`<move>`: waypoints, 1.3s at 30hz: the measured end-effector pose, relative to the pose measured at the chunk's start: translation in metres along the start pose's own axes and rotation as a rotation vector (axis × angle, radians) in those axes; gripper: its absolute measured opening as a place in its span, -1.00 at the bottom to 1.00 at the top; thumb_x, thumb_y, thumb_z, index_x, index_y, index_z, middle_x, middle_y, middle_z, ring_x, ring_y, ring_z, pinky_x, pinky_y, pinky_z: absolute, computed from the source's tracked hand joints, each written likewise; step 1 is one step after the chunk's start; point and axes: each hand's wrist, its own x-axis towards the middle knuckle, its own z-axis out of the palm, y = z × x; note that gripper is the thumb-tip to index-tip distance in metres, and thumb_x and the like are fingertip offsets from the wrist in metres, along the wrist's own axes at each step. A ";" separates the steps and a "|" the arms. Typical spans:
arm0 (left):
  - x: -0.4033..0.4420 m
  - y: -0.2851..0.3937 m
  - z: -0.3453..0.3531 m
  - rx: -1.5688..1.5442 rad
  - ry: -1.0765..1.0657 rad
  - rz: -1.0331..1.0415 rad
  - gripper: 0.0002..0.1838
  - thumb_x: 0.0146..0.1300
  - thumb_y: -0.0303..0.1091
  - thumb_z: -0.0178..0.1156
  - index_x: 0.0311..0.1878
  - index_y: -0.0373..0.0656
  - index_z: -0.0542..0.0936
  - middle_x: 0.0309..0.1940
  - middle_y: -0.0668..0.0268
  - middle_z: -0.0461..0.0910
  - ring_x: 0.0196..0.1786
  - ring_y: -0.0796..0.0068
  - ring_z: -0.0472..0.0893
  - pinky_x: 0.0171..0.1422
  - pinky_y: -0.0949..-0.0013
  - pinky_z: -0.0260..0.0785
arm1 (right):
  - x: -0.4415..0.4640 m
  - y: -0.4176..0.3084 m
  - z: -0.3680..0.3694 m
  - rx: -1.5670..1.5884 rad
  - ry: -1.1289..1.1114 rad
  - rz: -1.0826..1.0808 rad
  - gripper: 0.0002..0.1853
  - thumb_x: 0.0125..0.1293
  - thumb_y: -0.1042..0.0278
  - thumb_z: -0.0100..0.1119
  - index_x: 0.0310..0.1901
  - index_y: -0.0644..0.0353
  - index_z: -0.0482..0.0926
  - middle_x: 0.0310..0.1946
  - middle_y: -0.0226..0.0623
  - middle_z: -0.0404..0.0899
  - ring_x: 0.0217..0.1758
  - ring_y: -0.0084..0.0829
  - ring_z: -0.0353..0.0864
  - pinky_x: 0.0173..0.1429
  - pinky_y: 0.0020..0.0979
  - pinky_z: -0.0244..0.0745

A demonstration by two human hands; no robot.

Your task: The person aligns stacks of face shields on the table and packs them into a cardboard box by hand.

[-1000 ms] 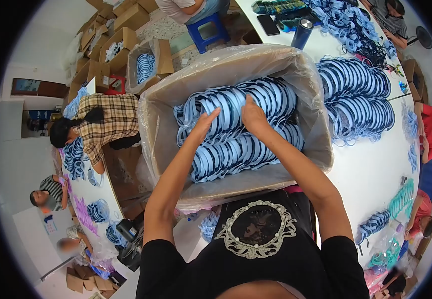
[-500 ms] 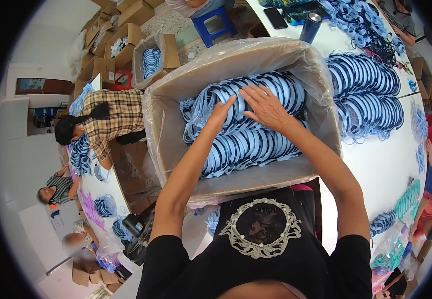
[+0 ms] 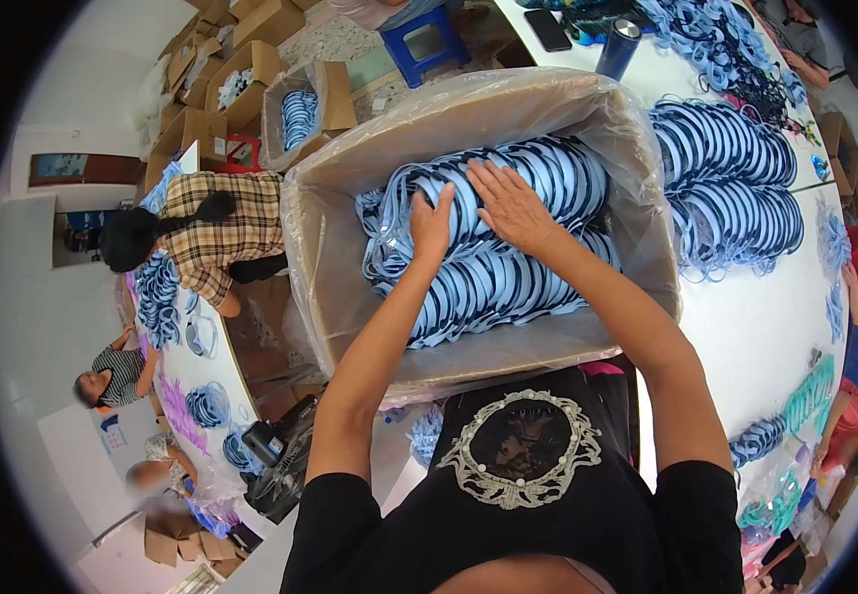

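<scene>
Two long rows of blue and dark-blue looped straps (image 3: 508, 288) lie side by side in a large carton (image 3: 350, 351) lined with clear plastic. My left hand (image 3: 431, 222) rests on the upper row near its left end, thumb and fingers apart. Flat on top of the same row, to the right, lies my right hand (image 3: 513, 206) with its fingers stretched out. Neither hand is closed round a strap. The undersides of both hands are hidden.
On the white table (image 3: 736, 317) to the right are more strap rows (image 3: 731, 228), a dark bottle (image 3: 618, 49) and a phone (image 3: 548, 31). A co-worker in a plaid shirt (image 3: 231, 223) bends over the left table. A blue stool (image 3: 423, 47) stands beyond the carton.
My right hand has gone from a closed pose to lying flat on the straps. My left hand's fingers have spread, and it has shifted slightly right.
</scene>
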 end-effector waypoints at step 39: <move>-0.140 0.222 0.418 -0.320 -0.718 -0.680 -0.36 0.48 0.01 0.13 0.41 -0.25 0.31 0.17 0.08 0.58 0.09 0.22 0.59 0.20 0.20 0.47 | -0.313 0.285 -0.089 0.297 0.612 0.938 -0.67 0.24 0.33 0.39 -0.06 0.11 0.44 -0.43 -0.15 0.60 -0.34 -0.10 0.67 -0.27 -0.19 0.51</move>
